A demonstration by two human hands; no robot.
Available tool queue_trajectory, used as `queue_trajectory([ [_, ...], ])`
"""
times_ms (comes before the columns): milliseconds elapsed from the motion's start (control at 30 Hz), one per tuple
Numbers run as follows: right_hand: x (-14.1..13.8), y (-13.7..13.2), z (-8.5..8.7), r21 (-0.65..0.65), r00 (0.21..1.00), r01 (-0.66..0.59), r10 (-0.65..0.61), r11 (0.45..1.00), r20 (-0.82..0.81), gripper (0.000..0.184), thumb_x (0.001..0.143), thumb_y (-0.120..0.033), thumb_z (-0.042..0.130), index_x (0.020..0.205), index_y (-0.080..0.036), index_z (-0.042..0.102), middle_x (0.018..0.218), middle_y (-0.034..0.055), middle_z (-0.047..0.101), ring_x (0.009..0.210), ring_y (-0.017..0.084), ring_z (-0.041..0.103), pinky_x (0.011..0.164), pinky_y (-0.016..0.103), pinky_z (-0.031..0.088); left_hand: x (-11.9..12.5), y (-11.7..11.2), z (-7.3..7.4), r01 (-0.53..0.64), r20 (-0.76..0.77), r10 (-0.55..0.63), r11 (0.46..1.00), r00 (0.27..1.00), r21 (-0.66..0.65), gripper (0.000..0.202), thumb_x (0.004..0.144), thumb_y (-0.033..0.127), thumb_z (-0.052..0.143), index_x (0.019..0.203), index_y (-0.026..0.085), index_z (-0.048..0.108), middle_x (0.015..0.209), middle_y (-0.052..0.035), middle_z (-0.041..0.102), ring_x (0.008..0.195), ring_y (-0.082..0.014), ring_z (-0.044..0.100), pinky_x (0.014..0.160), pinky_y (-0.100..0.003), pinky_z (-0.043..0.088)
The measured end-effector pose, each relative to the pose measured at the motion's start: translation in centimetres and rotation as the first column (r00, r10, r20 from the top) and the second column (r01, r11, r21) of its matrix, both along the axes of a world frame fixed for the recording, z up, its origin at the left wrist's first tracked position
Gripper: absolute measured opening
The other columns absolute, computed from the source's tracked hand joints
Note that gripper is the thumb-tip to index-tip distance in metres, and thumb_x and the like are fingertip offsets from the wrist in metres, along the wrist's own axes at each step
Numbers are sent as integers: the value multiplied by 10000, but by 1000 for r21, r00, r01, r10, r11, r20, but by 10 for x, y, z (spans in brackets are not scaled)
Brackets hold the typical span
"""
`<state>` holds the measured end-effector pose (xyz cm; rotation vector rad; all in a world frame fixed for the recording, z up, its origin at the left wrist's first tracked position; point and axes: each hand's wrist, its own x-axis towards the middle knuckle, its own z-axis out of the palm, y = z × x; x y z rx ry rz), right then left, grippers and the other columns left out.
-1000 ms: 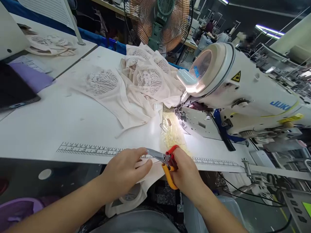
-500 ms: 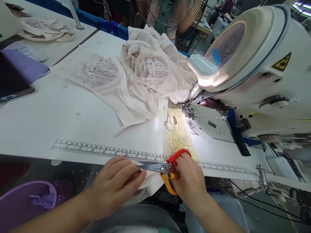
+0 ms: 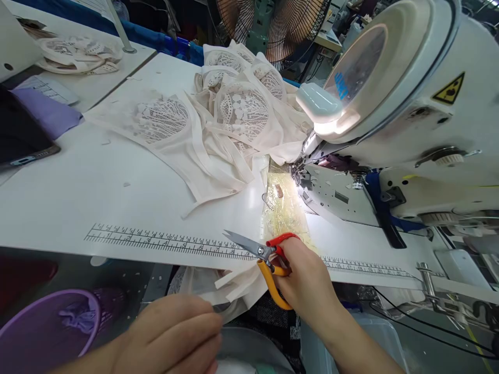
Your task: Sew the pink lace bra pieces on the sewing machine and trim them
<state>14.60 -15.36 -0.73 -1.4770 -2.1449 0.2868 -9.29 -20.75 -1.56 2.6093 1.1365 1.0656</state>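
My right hand (image 3: pixel 307 283) grips small scissors (image 3: pixel 260 254) with one red and one orange handle, blades pointing left over the printed ruler (image 3: pixel 163 240) at the table's front edge. My left hand (image 3: pixel 175 335) is low and near me, fingers curled together below the table edge, seemingly pinching a thin cream strip. A cream fabric piece (image 3: pixel 234 285) with loose strips hangs off the table edge between both hands. A pile of cream lace garments (image 3: pixel 218 122) lies further back on the white table (image 3: pixel 78 187).
A white sewing machine (image 3: pixel 397 104) with a lit lamp stands at the right. A purple bin (image 3: pixel 42 332) sits below the table at left. A phone (image 3: pixel 23 140) and purple cloth (image 3: pixel 47 111) lie at far left. A fan (image 3: pixel 273 26) stands behind.
My left hand has pulled back from the table edge toward me and downward. The scissors have lifted slightly clear of the fabric. The view has tilted down a little.
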Motion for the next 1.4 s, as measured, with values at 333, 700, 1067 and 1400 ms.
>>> queue_trajectory([
  [333,5,-2,-3,-9,999,-40,40,999,31,133,770,-104,425,738,-233,433,637,17,562,514,164,561,428,241,431,28,36,-12,-75,-134,98,984,986,162,265,965,181,414,1148,92,584,936,-129,718,860,-214,685,746,-304,591],
  [700,1,-9,-9,214,997,-72,64,974,42,238,812,-12,402,773,-213,524,676,32,596,627,187,546,555,278,436,43,60,-4,-190,-200,165,975,966,-114,279,912,142,313,890,182,588,853,-44,600,561,-137,538,469,-247,439],
  [1067,5,-16,-2,224,986,-166,157,960,59,267,890,-32,405,745,-175,578,638,40,569,578,180,462,523,281,388,14,35,-27,150,-118,-143,987,983,56,323,958,104,352,1165,112,599,1112,-90,681,1154,-218,555,1020,-361,473],
  [1400,11,-37,-6,201,982,-181,188,963,-15,308,837,8,428,1041,-125,617,966,90,743,856,207,672,784,321,560,10,30,-31,57,-164,-55,998,985,12,414,948,53,313,1250,162,574,1224,-66,672,1328,-188,457,1166,-385,300],
])
